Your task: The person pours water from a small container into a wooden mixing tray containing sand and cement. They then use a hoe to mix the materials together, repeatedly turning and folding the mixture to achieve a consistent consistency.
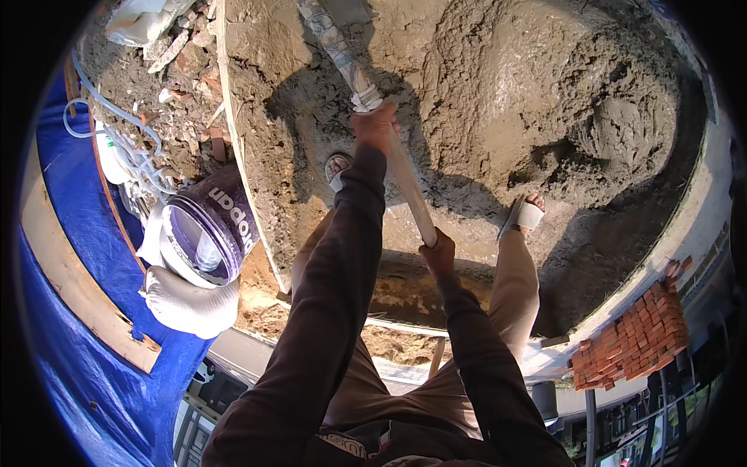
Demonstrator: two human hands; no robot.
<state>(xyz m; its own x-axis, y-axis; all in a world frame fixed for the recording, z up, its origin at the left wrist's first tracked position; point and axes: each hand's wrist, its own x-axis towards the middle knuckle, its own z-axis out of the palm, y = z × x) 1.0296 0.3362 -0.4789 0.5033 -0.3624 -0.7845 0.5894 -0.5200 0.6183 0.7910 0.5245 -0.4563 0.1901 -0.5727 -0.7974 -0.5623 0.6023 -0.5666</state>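
My left hand (375, 125) grips a long wooden tool handle (408, 181) just below a knotted white binding (367, 98). Nearer my body, my right hand (439, 254) is closed around the handle's butt end. Beyond the binding the shaft is wrapped in dirty, mottled material (335, 44) and runs off at the top edge, so what kind of tool it is cannot be told. Under it spreads a wet, grey-brown mortar-like mix (467, 99), heaped and churned at the right. My sandalled feet stand apart at its near side, the right sandal (530, 215) beside the heap.
A thin board edge (230, 117) bounds the mix at the left. Past it are brick rubble (187, 64), a tangled clear hose (137, 160), a tipped purple bucket (224, 216) and a white sack (189, 300) by a blue tarpaulin (81, 403). Stacked red bricks (633, 338) stand lower right.
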